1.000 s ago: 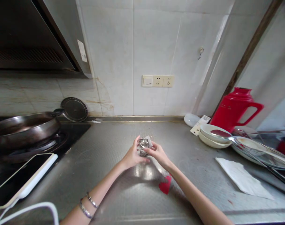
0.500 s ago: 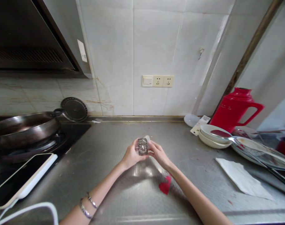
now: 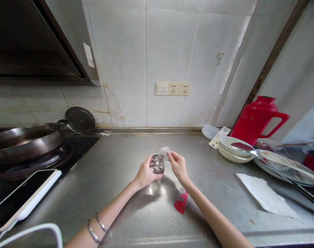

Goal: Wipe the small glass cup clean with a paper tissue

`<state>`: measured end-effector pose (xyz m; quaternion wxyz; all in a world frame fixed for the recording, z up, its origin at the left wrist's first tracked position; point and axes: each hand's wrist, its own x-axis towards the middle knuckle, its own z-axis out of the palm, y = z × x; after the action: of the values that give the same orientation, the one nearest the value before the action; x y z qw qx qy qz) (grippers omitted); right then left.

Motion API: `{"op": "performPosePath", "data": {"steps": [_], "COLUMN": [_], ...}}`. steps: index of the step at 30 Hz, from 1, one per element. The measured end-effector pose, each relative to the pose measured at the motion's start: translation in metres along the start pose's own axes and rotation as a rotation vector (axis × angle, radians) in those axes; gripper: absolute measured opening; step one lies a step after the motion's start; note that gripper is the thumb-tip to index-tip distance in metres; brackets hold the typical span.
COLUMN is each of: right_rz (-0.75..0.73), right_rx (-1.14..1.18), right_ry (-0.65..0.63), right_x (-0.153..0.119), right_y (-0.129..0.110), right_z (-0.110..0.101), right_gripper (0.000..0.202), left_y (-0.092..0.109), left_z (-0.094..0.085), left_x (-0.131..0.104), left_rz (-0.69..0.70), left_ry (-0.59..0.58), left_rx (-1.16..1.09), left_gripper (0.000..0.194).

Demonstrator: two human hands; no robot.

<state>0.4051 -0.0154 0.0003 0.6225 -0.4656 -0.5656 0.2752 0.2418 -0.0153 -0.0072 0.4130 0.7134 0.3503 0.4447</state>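
A small, clear, greyish block-like object [image 3: 158, 164] is gripped between the thumb and fingers of my left hand [image 3: 145, 173], above the middle of the steel counter [image 3: 115, 158]. My right hand [image 3: 178, 166] pinches a thin, whitish, translucent piece [image 3: 164, 152] just above and to the right of the block. Whether that piece still touches the block I cannot tell. On the counter below my right forearm lies a red scrap [image 3: 181, 204] with a jagged edge, partly hidden by the arm.
At the left, a pan [image 3: 27, 143] stands on the black stove, with a phone [image 3: 23, 198] in front. Stacked bowls [image 3: 234, 155], a red thermos [image 3: 255, 119], plates with utensils and a white tissue [image 3: 266, 196] occupy the right.
My right hand has turned and drawn slightly away from the block, its fingers now pinching the whitish piece. More of the block shows in my left hand, which has barely moved.
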Motion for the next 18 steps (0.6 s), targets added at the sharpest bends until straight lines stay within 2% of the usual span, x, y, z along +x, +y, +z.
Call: {"op": "performPosePath", "data": {"steps": [5, 13, 18], "right_rz": [0.044, 0.075, 0.043], "right_rx": [0.121, 0.145, 0.149], "right_ry": [-0.053, 0.018, 0.06], "right_x": [0.0006, 0.0044, 0.0065], "right_y": [-0.0019, 0.0007, 0.0001], "right_z": [0.0008, -0.0068, -0.0063], "right_gripper": [0.038, 0.035, 0.036], "left_y": [0.0015, 0.0037, 0.0048], "left_z": [0.0014, 0.0005, 0.0013], "left_x": [-0.0004, -0.0005, -0.0019], "left_rz": [-0.006, -0.01, 0.012], "left_ry": [-0.001, 0.01, -0.015], "left_rx": [0.015, 0.021, 0.009], "left_gripper": [0.079, 0.079, 0.079]}}
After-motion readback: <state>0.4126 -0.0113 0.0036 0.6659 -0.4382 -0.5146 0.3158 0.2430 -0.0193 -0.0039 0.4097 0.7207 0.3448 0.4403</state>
